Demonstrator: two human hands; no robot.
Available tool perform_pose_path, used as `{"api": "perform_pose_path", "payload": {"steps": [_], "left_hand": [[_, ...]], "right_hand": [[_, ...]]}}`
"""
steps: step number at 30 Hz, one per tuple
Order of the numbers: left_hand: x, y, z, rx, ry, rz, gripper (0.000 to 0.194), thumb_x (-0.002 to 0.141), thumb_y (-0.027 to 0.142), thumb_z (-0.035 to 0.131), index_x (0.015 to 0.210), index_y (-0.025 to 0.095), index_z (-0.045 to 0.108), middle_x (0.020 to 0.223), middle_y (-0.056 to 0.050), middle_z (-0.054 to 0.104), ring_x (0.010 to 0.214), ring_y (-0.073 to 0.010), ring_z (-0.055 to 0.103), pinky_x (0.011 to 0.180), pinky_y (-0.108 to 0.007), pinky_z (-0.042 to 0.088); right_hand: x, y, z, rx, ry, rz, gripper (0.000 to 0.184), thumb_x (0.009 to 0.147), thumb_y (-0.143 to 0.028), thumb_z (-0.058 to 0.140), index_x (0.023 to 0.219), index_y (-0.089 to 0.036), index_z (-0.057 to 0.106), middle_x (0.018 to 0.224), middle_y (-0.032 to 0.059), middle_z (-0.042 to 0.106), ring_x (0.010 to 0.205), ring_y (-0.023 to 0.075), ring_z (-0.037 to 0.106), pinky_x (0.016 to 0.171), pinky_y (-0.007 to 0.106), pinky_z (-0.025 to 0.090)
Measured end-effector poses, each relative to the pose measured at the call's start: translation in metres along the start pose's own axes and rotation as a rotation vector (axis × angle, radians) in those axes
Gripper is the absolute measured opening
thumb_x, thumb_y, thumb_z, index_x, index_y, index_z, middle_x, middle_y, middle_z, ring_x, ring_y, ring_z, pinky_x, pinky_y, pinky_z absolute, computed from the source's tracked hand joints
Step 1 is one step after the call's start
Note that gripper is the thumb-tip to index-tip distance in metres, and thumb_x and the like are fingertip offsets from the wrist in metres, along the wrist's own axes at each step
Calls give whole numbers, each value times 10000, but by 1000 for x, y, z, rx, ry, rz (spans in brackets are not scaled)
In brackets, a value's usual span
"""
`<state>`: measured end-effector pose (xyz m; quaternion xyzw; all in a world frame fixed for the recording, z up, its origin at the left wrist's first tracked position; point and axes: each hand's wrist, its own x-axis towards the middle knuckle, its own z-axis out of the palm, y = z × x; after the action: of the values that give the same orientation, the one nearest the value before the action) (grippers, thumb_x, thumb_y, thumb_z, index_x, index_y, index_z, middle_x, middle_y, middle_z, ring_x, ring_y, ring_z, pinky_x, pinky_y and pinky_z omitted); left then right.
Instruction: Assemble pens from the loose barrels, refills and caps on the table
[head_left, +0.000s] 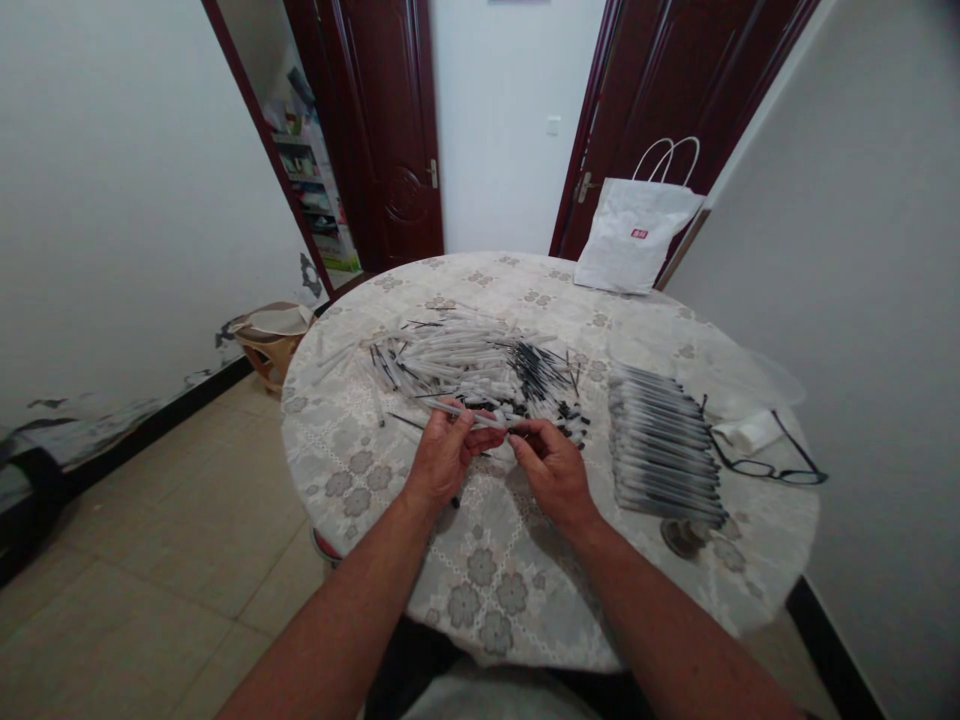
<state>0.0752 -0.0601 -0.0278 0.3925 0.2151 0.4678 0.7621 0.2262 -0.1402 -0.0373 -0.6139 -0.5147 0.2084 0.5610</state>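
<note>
My left hand (pixel 448 452) is closed around a pale pen barrel (pixel 457 411), which lies nearly level above the table. At the barrel's right end, my right hand (pixel 551 470) pinches with thumb and forefinger; a small dark piece seems to sit there, too small to make out well. Just beyond both hands spreads a heap of whitish pen barrels (pixel 457 350). Dark thin pen parts (pixel 536 370) lie on the heap's right side, with small black-tipped pieces nearer my right hand. A dark thin rod (pixel 405 420) rests left of my left hand.
Right of my hands lies a neat row of pens (pixel 664 440) in clear wrapping. Black-framed glasses (pixel 780 470), a white roll (pixel 754 432) and a small round metal-looking object (pixel 681 538) are beside it. A white paper bag (pixel 637 235) stands at the back of the round table (pixel 495 600).
</note>
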Motion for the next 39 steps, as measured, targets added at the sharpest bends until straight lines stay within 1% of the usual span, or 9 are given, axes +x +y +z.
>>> {"api": "perform_pose_path", "payload": {"steps": [13, 18, 23, 27, 29, 31, 34, 36, 39], "left_hand": [[-1, -2, 3, 58, 20, -6, 453, 829, 414, 794, 1006, 238, 417, 987, -43, 770, 814, -212, 772, 828, -387, 592], [-2, -2, 4, 69, 24, -9, 450, 822, 400, 801, 1000, 231, 424, 975, -49, 773, 804, -216, 771, 811, -383, 595], [-3, 0, 3, 39, 2, -32, 427, 825, 375, 802, 974, 223, 432, 953, -54, 777, 788, -214, 769, 807, -389, 600], [-3, 0, 3, 51, -2, -47, 422, 810, 363, 815, 972, 217, 454, 962, -65, 781, 794, -225, 771, 809, -394, 604], [-3, 0, 3, 51, 10, -48, 431, 800, 362, 824, 977, 216, 458, 962, -68, 782, 777, -221, 769, 798, -389, 604], [-3, 0, 3, 44, 29, -47, 433, 797, 362, 825, 982, 215, 463, 957, -72, 783, 787, -221, 768, 790, -383, 604], [-3, 0, 3, 39, 44, -39, 427, 798, 358, 822, 981, 214, 464, 951, -72, 782, 816, -223, 767, 785, -375, 604], [-3, 0, 4, 48, 40, -39, 419, 803, 354, 817, 981, 213, 464, 948, -69, 781, 800, -211, 764, 784, -367, 602], [-4, 0, 4, 61, 31, -50, 429, 797, 355, 822, 988, 213, 465, 945, -63, 779, 769, -203, 762, 783, -364, 600]], "right_hand": [[0, 2, -1, -67, 16, -66, 156, 914, -344, 650, 1007, -232, 706, 850, 15, 695, 733, 167, 627, 704, 290, 489], [0, 0, -3, -48, 22, -132, 144, 905, -343, 658, 982, -229, 699, 904, 30, 692, 782, 175, 639, 724, 295, 499], [0, 1, -4, -31, 6, -35, 233, 925, -421, 646, 1009, -214, 714, 845, 27, 701, 744, 179, 630, 692, 290, 480], [0, -1, -6, -75, -52, 33, 385, 989, -501, 521, 815, -198, 685, 646, 3, 608, 611, 164, 555, 587, 283, 408], [-1, -1, -6, -34, -66, 57, 427, 1017, -505, 443, 812, -199, 659, 630, -1, 588, 574, 158, 532, 559, 282, 394], [-3, -2, -6, 16, -48, 56, 354, 1008, -489, 456, 945, -202, 653, 713, 2, 628, 602, 159, 553, 570, 276, 415], [-5, -4, -5, -6, -32, 10, 276, 945, -437, 586, 1106, -214, 609, 869, 12, 675, 679, 160, 586, 637, 273, 454], [-5, -5, -4, -59, -37, -11, 252, 935, -413, 609, 1093, -217, 608, 883, 12, 674, 711, 164, 592, 673, 276, 457], [-4, -3, -3, -126, -70, 1, 258, 1001, -434, 502, 921, -221, 623, 763, -2, 627, 683, 166, 564, 650, 281, 424]]}}
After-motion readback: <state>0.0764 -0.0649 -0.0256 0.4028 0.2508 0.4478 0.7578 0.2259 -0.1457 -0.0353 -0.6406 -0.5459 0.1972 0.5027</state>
